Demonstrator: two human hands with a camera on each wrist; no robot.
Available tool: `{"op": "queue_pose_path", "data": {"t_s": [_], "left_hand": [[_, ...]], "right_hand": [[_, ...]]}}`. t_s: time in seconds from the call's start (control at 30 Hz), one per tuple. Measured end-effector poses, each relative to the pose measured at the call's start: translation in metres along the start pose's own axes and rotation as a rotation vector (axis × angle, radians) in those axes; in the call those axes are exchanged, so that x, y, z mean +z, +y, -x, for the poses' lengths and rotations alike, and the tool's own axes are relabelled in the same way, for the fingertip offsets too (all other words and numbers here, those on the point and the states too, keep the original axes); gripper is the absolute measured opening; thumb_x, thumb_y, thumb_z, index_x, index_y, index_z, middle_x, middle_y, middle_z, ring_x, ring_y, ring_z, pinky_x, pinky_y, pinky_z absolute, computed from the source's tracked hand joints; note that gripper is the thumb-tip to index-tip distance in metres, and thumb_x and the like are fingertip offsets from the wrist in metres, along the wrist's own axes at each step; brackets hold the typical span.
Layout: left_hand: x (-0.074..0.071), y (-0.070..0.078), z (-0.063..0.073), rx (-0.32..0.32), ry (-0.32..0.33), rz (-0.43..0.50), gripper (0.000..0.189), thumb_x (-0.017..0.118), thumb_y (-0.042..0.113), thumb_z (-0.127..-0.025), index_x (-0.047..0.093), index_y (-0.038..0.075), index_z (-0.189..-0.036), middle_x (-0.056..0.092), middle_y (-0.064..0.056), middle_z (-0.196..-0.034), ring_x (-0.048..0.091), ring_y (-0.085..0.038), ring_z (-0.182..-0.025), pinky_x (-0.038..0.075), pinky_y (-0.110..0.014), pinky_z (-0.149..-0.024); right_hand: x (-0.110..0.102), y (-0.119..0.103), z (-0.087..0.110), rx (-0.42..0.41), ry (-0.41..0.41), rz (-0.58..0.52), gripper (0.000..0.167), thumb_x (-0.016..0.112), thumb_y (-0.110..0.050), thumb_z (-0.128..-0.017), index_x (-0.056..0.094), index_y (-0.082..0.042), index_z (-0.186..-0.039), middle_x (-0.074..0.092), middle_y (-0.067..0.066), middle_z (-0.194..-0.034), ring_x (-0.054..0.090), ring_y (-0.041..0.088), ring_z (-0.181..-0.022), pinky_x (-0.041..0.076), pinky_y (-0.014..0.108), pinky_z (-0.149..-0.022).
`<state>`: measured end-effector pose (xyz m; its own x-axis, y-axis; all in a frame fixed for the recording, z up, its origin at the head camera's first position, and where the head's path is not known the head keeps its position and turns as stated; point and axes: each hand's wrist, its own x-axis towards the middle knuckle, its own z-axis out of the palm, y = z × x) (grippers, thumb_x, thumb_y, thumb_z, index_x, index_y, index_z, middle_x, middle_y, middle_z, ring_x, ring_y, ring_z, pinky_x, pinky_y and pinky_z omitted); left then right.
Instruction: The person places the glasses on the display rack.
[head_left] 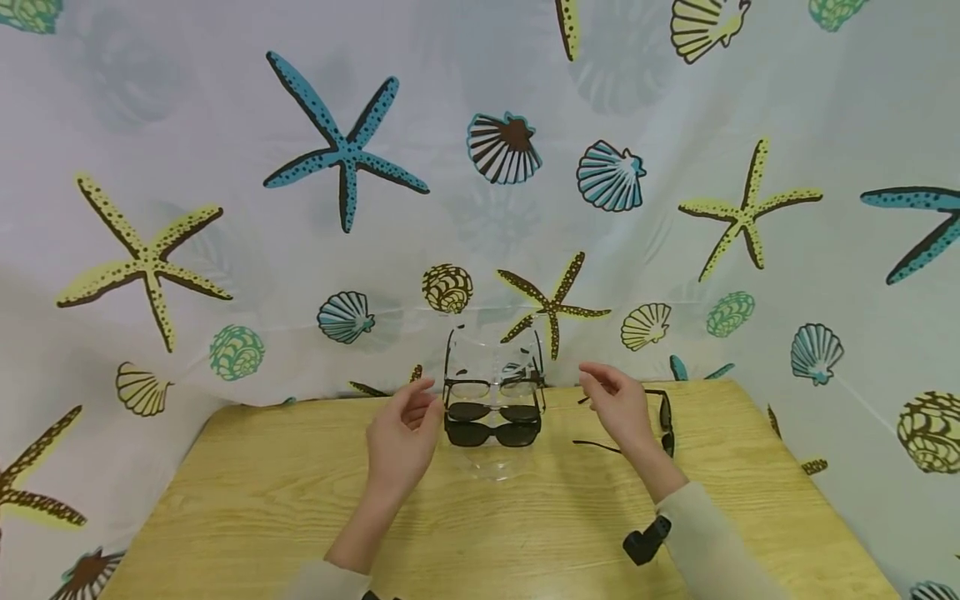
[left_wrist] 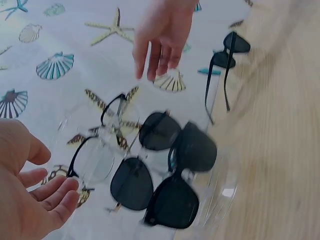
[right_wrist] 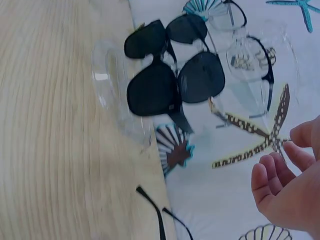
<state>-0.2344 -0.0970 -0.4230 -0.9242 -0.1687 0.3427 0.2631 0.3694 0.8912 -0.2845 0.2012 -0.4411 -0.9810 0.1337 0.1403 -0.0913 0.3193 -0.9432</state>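
A clear plastic display stand (head_left: 491, 471) stands upright near the back of the table, with eyewear stacked on it. Topmost is a pair of clear-lens eyeglasses (head_left: 468, 389) with dark rims. Below come thin-framed dark sunglasses (head_left: 468, 412), then thick black sunglasses (head_left: 517, 434) lowest. My left hand (head_left: 405, 433) hovers just left of the stand, fingers loosely bent and holding nothing. To the stand's right my right hand (head_left: 618, 408) is raised, also holding nothing. Behind it another pair of black sunglasses (head_left: 666, 412) lies on the table with temples spread, partly hidden by that hand.
The wooden table (head_left: 285, 492) ends at a hanging white cloth (head_left: 420, 250) printed with starfish and shells, behind and at both sides. A small black device (head_left: 647, 540) sits at the right sleeve (head_left: 705, 533).
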Motion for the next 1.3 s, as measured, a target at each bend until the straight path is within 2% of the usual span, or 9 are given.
{"op": "queue_pose_path", "data": {"t_s": [0.1,0.23,0.3,0.43,0.57,0.7,0.9,1.07,1.3], "left_hand": [[0.013,0.004,0.014,0.035,-0.012,0.043,0.031,0.069,0.007,-0.101,0.071,0.004,-0.132,0.076,-0.014,-0.106,0.076,-0.028,-0.099,0.059,-0.024,-0.085],[0.035,0.009,0.028,0.059,-0.061,0.107,0.028,0.07,0.006,-0.101,0.073,0.006,-0.128,0.076,-0.012,-0.102,0.075,-0.024,-0.095,0.059,-0.024,-0.083],[0.047,0.01,0.034,0.07,-0.097,0.139,0.027,0.071,0.006,-0.1,0.073,0.005,-0.127,0.076,-0.012,-0.101,0.076,-0.024,-0.093,0.06,-0.026,-0.083],[0.069,0.008,0.044,0.066,-0.18,0.17,0.027,0.071,0.006,-0.1,0.073,0.005,-0.127,0.076,-0.012,-0.102,0.076,-0.026,-0.094,0.06,-0.028,-0.085],[0.089,0.004,0.051,0.028,-0.256,0.186,0.03,0.07,0.009,-0.101,0.071,0.007,-0.13,0.076,-0.012,-0.106,0.074,-0.024,-0.097,0.059,-0.026,-0.086],[0.112,0.003,0.055,0.001,-0.321,0.209,0.03,0.069,0.011,-0.102,0.07,0.007,-0.132,0.076,-0.012,-0.107,0.074,-0.022,-0.097,0.059,-0.025,-0.084],[0.147,0.004,0.062,-0.022,-0.39,0.219,0.032,0.07,0.014,-0.101,0.072,0.008,-0.132,0.079,-0.013,-0.105,0.077,-0.022,-0.093,0.061,-0.026,-0.078],[0.178,0.005,0.074,-0.091,-0.47,0.259,0.037,0.069,0.015,-0.101,0.069,0.008,-0.138,0.08,-0.011,-0.106,0.078,-0.015,-0.09,0.061,-0.024,-0.072],[0.21,0.006,0.087,-0.148,-0.559,0.238,0.046,0.07,0.02,-0.101,0.064,0.008,-0.145,0.078,-0.009,-0.112,0.078,-0.014,-0.094,0.062,-0.026,-0.075]], "right_hand": [[-0.013,0.009,-0.003,0.007,0.007,0.048,0.034,0.061,-0.027,-0.108,0.071,-0.01,-0.136,0.072,0.016,-0.129,0.068,0.015,-0.102,0.055,0.022,-0.08],[-0.03,0.019,-0.008,-0.001,0.019,0.109,0.035,0.061,-0.028,-0.109,0.071,-0.007,-0.135,0.073,0.019,-0.125,0.064,0.007,-0.091,0.054,0.021,-0.078],[-0.037,0.022,-0.01,-0.01,0.028,0.144,0.035,0.061,-0.028,-0.109,0.071,-0.006,-0.135,0.073,0.019,-0.124,0.064,0.009,-0.09,0.052,0.022,-0.076],[-0.049,0.026,-0.015,-0.021,0.028,0.216,0.037,0.06,-0.03,-0.109,0.071,-0.006,-0.134,0.071,0.019,-0.13,0.067,0.023,-0.102,0.053,0.029,-0.082],[-0.06,0.03,-0.019,-0.013,0.013,0.263,0.039,0.059,-0.031,-0.11,0.069,-0.005,-0.137,0.069,0.02,-0.135,0.066,0.034,-0.115,0.056,0.043,-0.093],[-0.075,0.036,-0.024,0.014,0.009,0.292,0.042,0.056,-0.03,-0.111,0.066,-0.003,-0.141,0.067,0.023,-0.137,0.064,0.039,-0.12,0.054,0.053,-0.099],[-0.097,0.048,-0.033,0.068,0.015,0.282,0.045,0.054,-0.03,-0.111,0.061,0.0,-0.145,0.06,0.026,-0.145,0.057,0.042,-0.131,0.049,0.057,-0.108],[-0.109,0.059,-0.04,0.097,0.017,0.28,0.047,0.052,-0.027,-0.112,0.058,0.003,-0.147,0.055,0.03,-0.149,0.052,0.046,-0.137,0.045,0.061,-0.112],[-0.109,0.078,-0.049,0.128,-0.001,0.32,0.047,0.052,-0.025,-0.111,0.056,0.004,-0.147,0.054,0.032,-0.149,0.052,0.05,-0.135,0.048,0.061,-0.107]]}}
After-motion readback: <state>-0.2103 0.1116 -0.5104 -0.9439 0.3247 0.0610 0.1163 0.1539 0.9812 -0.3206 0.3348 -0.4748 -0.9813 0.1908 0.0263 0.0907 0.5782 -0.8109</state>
